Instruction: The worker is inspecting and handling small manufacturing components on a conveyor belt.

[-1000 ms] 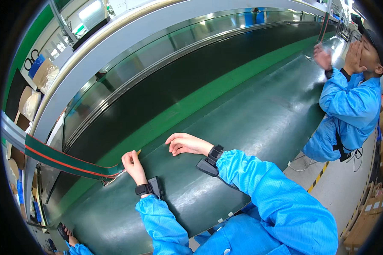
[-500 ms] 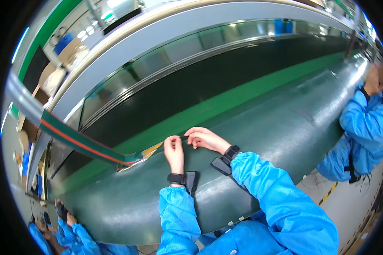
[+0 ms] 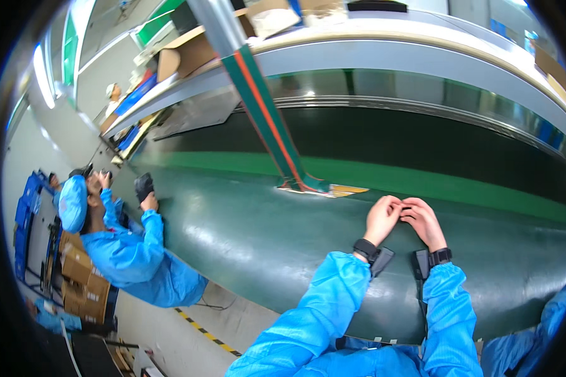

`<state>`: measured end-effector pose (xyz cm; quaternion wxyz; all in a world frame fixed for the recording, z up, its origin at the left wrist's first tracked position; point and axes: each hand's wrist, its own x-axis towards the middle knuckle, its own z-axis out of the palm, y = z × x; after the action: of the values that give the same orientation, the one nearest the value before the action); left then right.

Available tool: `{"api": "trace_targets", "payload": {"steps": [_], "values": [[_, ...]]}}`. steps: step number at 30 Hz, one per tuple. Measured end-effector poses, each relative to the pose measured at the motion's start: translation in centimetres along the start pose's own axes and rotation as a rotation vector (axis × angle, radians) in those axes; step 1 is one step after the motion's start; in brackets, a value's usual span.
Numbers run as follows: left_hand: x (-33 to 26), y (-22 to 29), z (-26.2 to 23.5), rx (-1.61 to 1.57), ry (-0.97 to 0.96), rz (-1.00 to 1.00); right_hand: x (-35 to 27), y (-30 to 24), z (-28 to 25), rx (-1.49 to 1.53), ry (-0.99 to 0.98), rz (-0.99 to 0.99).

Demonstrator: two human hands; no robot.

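My left hand (image 3: 382,220) and my right hand (image 3: 423,221) meet above the dark green work surface (image 3: 251,245), fingers curled and fingertips close together. A small dark bit shows between the fingertips, too small to name. Both hands are pinched closed around that spot. Each wrist wears a black strap with a dark block on it, and blue sleeves cover my forearms. Left of my hands, a yellowish strip (image 3: 349,190) lies at the foot of a green post cover with a red stripe (image 3: 267,116).
A raised grey-edged shelf (image 3: 383,58) runs along the far side, with cardboard boxes (image 3: 185,55) on it. To the left, a co-worker in blue (image 3: 129,251) holds a dark object (image 3: 144,186). Another blue sleeve (image 3: 556,314) shows at the lower right. Stacked cartons (image 3: 82,276) stand at far left.
The view has swung left, so the post and the left co-worker now show more fully. My hands, slightly apart before, have come together at the fingertips.
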<state>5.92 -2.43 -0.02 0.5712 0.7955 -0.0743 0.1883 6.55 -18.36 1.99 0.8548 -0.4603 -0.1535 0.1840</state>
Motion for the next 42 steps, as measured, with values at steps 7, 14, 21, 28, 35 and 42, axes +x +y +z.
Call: {"api": "trace_targets", "payload": {"steps": [7,14,21,28,35,42], "values": [[-2.1,1.8,1.2,-0.019,0.081,-0.046,-0.5,-0.2,-0.5,-0.084,0.037,-0.027],[-5.6,2.1,0.0,-0.047,-0.045,0.001,-5.4,1.1,1.5,-0.14,0.198,-0.032],[-7.6,3.8,-1.6,-0.09,-0.122,-0.013,-8.2,0.5,3.0,-0.117,0.196,0.005],[-7.2,4.3,-1.7,0.021,-0.154,-0.034,-7.8,0.4,3.2,-0.131,0.203,0.032],[-7.2,4.5,-1.1,0.046,-0.16,-0.057,-7.8,0.4,3.0,-0.145,0.209,0.014],[-7.1,3.8,-0.5,0.085,-0.113,-0.023,-7.2,0.2,2.5,-0.141,0.189,0.027]]}}
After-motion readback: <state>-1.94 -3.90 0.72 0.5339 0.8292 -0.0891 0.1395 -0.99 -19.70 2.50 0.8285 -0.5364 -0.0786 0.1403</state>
